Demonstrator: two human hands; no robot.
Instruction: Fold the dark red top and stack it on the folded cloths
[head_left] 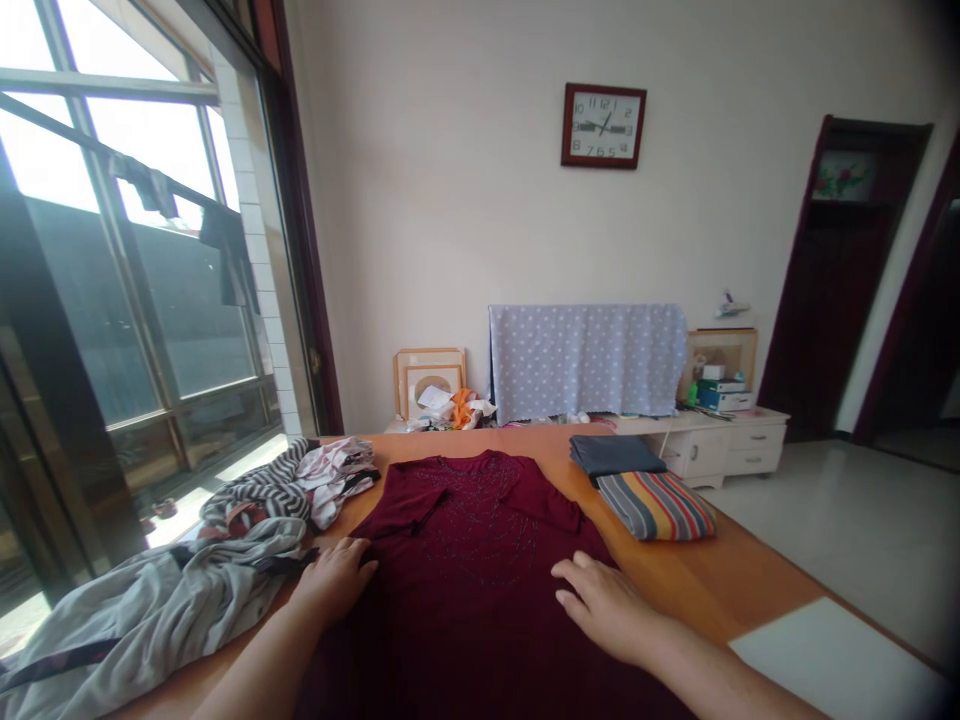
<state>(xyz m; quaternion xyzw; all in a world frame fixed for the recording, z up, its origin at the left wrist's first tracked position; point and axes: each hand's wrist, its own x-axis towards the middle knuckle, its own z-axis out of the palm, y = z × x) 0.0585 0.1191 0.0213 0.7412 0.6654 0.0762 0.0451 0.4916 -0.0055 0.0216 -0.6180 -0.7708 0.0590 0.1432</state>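
Observation:
A dark red short-sleeved T-shirt (480, 560) with a beaded pattern on its chest lies spread on the wooden table (720, 590), collar away from me. My left hand (339, 580) rests on its left side just below the sleeve, with the fingers stretched out over the cloth. On the right side of the shirt lies my right hand (600, 605), fingers a little apart and touching the fabric. Neither hand grips anything that I can see. The lower part of the shirt runs out of view between my forearms.
Loose clothes, among them a grey garment (180, 600) and a striped one (259, 485), are heaped along the left. Folded dark cloth (616, 453) and a folded striped cloth (656, 505) lie at the right. A white sheet (832, 660) is nearer me. Behind stands a low cabinet (750, 455).

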